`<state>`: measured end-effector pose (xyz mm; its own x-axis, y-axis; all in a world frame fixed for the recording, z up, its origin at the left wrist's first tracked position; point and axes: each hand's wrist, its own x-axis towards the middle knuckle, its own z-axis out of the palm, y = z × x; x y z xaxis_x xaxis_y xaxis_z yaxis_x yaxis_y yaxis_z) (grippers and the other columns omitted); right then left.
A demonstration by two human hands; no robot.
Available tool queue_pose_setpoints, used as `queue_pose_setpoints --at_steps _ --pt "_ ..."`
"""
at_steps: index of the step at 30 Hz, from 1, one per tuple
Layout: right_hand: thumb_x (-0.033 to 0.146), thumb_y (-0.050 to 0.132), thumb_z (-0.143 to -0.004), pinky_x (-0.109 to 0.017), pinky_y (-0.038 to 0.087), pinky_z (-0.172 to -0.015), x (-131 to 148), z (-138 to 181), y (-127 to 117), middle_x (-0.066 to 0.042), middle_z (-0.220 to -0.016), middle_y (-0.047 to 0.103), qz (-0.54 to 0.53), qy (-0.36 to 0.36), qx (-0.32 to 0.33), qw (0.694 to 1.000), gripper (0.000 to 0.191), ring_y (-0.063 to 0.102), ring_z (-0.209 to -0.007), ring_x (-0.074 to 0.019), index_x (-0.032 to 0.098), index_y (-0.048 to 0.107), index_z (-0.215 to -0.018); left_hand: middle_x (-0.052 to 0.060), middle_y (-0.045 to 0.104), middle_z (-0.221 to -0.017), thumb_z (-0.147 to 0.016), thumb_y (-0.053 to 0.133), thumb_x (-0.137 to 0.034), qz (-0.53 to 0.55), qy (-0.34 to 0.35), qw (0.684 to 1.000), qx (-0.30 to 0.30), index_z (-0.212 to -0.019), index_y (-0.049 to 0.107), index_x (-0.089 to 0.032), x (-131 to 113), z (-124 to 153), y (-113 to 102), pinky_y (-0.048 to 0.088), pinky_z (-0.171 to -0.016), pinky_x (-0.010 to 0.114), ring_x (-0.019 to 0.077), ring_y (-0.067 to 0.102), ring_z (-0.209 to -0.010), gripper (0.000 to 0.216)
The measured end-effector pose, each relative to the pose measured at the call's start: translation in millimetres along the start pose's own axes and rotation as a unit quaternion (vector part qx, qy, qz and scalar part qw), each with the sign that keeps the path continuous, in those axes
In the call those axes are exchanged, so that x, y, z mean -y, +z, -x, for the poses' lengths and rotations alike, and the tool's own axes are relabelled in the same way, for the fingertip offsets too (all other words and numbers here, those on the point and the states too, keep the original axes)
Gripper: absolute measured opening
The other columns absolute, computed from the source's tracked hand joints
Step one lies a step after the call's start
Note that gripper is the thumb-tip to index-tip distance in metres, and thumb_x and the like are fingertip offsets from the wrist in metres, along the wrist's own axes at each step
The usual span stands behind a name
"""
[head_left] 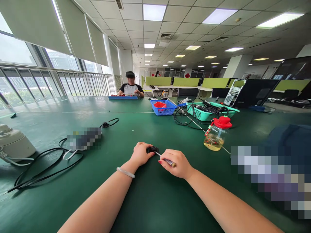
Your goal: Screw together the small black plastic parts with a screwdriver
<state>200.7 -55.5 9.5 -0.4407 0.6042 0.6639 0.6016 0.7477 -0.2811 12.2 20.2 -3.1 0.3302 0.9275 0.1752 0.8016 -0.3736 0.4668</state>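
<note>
In the middle of the green table, my left hand (142, 153) grips a small black plastic part (152, 149), its fingers closed around the left side. What kind of part it is does not show clearly. A pale bangle circles my left wrist. My right hand (178, 161) is closed on a screwdriver (170, 162) with a clear handle and a brownish end. The thin metal shaft points up and left, its tip touching or very close to the black part. My palm and fingers cover some of the handle.
A bottle with a red lid (215, 136) stands to the right. Beyond are a blue basket (164, 110) and a green basket (202, 113) full of cables. Left lie a black cord (52, 161) and a white appliance (16, 144). Across the table sits a person (131, 86).
</note>
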Motion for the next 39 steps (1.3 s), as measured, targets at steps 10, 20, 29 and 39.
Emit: queue_pose_setpoints --at_steps 10,20,29,39 --pt "0.035 0.064 -0.084 -0.026 0.036 -0.058 6 1 10 0.000 -0.070 0.063 0.128 -0.028 0.124 0.984 0.015 0.056 -0.060 -0.0145 0.020 0.062 -0.081 0.005 0.067 -0.119 -0.076 0.066 -0.035 -0.024 -0.019 1.000 0.006 -0.110 0.067 -0.026 -1 0 0 0.036 -0.107 0.045 0.0295 0.042 -0.129 0.036" --pt "0.028 0.050 -0.091 -0.025 0.035 -0.057 3 -2 0 -0.001 -0.065 0.060 0.105 -0.011 0.082 0.991 0.018 0.054 -0.058 -0.0138 0.021 0.059 -0.077 0.004 0.066 -0.121 -0.076 0.065 -0.040 -0.022 -0.015 1.000 0.011 -0.107 0.067 -0.029 -2 0 -2 0.038 -0.105 0.044 0.0280 0.046 -0.124 0.032" --pt "0.028 0.049 -0.093 -0.024 0.036 -0.056 2 -2 -3 -0.001 -0.065 0.058 0.092 -0.009 0.047 0.995 0.022 0.051 -0.056 -0.0127 0.020 0.061 -0.076 0.004 0.065 -0.123 -0.077 0.065 -0.041 -0.024 -0.015 1.000 0.010 -0.110 0.066 -0.028 1 0 0 0.037 -0.106 0.044 0.0284 0.046 -0.125 0.036" --pt "0.029 0.050 -0.093 -0.025 0.037 -0.057 -4 -1 -3 -0.001 -0.067 0.059 0.101 0.009 0.058 0.993 0.022 0.052 -0.058 -0.0132 0.021 0.062 -0.077 0.003 0.065 -0.124 -0.078 0.063 -0.042 -0.022 -0.008 1.000 0.014 -0.113 0.065 -0.029 1 0 -1 0.037 -0.106 0.045 0.0285 0.045 -0.126 0.037"
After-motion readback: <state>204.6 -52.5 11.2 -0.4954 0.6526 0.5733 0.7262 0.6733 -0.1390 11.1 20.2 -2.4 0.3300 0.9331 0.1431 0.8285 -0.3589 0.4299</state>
